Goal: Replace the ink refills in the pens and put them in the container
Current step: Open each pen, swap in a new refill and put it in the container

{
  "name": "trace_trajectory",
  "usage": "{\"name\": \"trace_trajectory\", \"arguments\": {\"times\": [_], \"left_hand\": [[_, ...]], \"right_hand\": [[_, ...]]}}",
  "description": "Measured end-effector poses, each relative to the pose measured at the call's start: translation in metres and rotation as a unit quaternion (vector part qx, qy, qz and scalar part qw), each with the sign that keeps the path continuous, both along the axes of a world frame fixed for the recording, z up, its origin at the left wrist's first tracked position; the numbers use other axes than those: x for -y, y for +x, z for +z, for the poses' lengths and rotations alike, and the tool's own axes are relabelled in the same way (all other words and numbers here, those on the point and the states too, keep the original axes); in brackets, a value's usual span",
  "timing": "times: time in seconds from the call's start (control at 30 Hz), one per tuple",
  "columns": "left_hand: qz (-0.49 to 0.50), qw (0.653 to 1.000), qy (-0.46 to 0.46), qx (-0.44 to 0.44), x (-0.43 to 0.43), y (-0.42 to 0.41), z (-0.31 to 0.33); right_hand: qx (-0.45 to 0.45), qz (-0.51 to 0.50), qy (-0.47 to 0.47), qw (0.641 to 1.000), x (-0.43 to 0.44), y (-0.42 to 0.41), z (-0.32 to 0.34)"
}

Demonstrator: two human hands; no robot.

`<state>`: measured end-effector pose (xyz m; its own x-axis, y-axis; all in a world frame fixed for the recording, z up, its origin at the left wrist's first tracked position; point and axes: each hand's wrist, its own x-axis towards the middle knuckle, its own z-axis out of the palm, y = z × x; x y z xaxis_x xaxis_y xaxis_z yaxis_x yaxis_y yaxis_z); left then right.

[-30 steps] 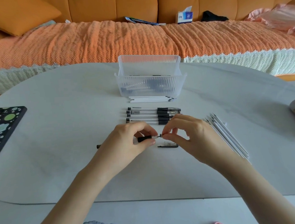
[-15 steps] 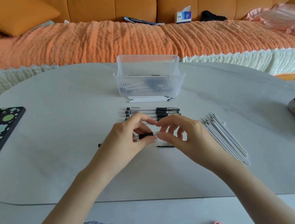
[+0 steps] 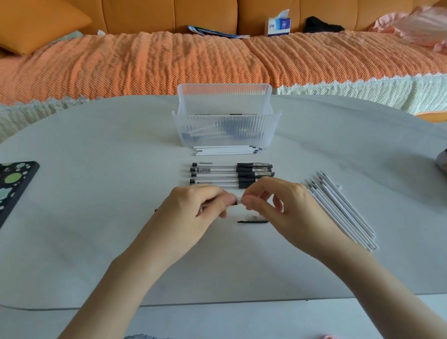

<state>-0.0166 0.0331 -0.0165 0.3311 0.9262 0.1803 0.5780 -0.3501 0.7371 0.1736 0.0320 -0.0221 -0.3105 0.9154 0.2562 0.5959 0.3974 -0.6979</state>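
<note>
Pen refitting in progress: a person's left hand (image 3: pixel 193 212) and right hand (image 3: pixel 277 205) meet above the table (image 3: pixel 112 206) in front of the clear container (image 3: pixel 227 131), both closed on one pen (image 3: pixel 237 201). The left grips the barrel and the right pinches the tip end between thumb and fingers. It is a hold suited to twisting the tip section, though on or off cannot be told. A cap (image 3: pixel 252 219) lies further out from the container, just under the right hand, likely set aside to bare the point. Between hands and container a row of pens (image 3: pixel 231 174) lies side by side. A bundle of white refills (image 3: pixel 226 150) rests against the container's near wall. A fan of refills (image 3: pixel 339 210) spreads to its front right, handy for the right hand.
</note>
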Motion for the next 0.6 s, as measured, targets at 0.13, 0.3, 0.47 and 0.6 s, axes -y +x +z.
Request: {"name": "trace_trajectory", "arguments": {"times": [0.13, 0.3, 0.47, 0.6], "left_hand": [[-0.009, 1.000, 0.013, 0.006, 0.0002, 0.0010, 0.0007], [0.024, 0.997, 0.069, -0.006, -0.0001, 0.0000, -0.0001], [-0.011, 0.999, 0.041, -0.015, -0.0018, 0.0018, -0.0043], [0.007, 0.999, 0.048, -0.008, -0.0010, 0.0003, -0.0003]], "right_hand": [[0.008, -0.002, -0.008, 1.000, -0.0004, 0.0017, -0.0001], [0.003, -0.007, -0.019, 1.000, 0.0015, -0.0007, 0.0003], [-0.015, -0.011, -0.010, 1.000, 0.0025, -0.0008, 0.0026], [0.004, 0.000, -0.014, 1.000, 0.0023, -0.0003, -0.0001]]}}
